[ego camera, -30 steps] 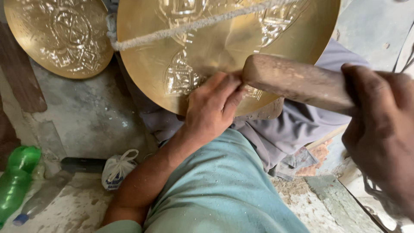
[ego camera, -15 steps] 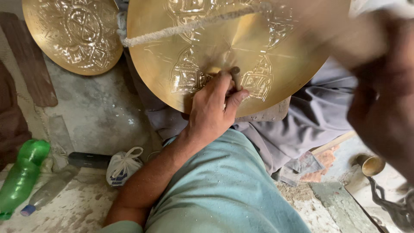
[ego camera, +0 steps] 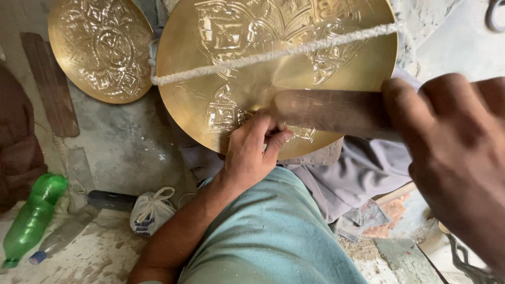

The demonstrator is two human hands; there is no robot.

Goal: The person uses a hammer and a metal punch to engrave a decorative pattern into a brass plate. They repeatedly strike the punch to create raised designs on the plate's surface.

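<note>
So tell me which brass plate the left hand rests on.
The larger brass plate, crossed by a white cord, under the left hand; the smaller plate lies apart, untouched.

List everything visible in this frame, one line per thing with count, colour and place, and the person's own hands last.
Engraved brass plate: 1, golden, top centre, under both hands.
Second engraved brass plate: 1, golden, top left, on the ground.
Rope: 1, whitish, stretched across the large plate.
Wooden mallet: 1, brown, over the large plate.
Plastic bottle: 1, green, lower left, lying down.
Tied plastic bag: 1, white, lower left of centre.
Wooden plank: 1, brown, left edge.
Grey cloth: 1, beneath the large plate.
Left hand: pressed on the large plate; any tool in it is hidden.
Right hand: gripping the mallet handle.
</note>
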